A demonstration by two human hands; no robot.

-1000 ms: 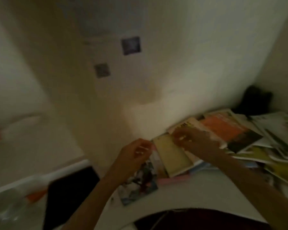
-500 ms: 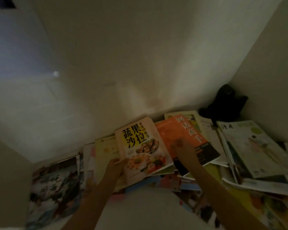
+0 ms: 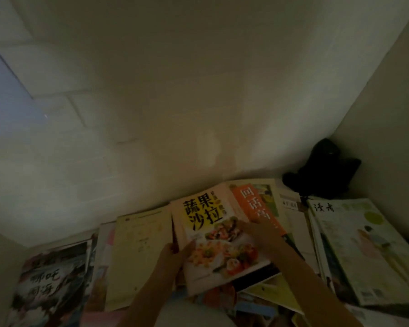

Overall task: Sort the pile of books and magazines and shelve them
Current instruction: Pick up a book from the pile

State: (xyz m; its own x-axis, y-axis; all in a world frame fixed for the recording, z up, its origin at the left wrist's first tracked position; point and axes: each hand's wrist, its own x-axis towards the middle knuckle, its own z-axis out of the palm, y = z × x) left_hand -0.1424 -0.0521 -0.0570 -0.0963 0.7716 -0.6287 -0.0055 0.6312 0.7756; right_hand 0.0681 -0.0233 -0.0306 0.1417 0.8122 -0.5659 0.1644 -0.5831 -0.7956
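We see the left hand (image 3: 175, 254) gripping the lower left edge of the salad cookbook (image 3: 219, 234), thumb curled over its cover, the book lying atop the spread pile against the wall. The right hand (image 3: 261, 233) rests on the cookbook's right edge with fingers fairly flat, beside the orange book (image 3: 253, 204); whether it pinches the edge we cannot tell. A pale magazine (image 3: 364, 251) lies to the right, a black soft toy (image 3: 321, 171) in the corner.

The left hand (image 3: 175, 252) is gripping the salad cookbook's (image 3: 213, 234) lower left edge, thumb on the cover; the right hand (image 3: 261, 232) is resting across its right side.
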